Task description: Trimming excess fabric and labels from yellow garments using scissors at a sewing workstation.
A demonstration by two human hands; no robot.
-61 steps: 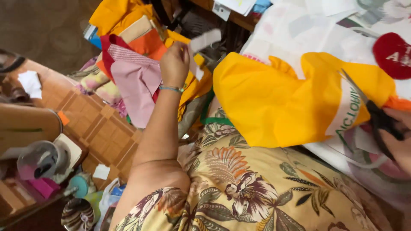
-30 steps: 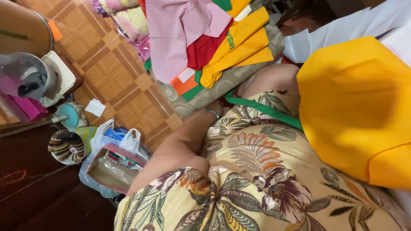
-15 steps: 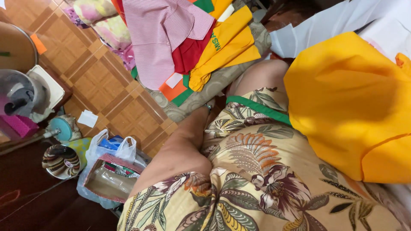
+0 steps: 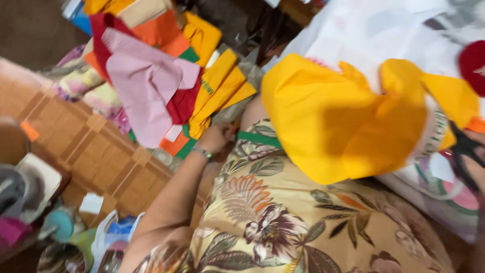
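The left hand (image 4: pixel 218 137), at frame centre-left, is closed at the lower edge of a heap of cloth pieces (image 4: pixel 166 76). At the right edge, black scissors (image 4: pixel 464 151) are gripped; the right hand is barely shown. Yellow fabric (image 4: pixel 348 121) lies across centre-right, long axis horizontal.

Big yellow cloth (image 4: pixel 348 116) looks smooth and matt, kinda synthetic. Left of it, the pink cloth (image 4: pixel 146 81) is soft, finely checked cotton. Floor (image 4: pixel 96 151) beyond that's glossy wood parquet.
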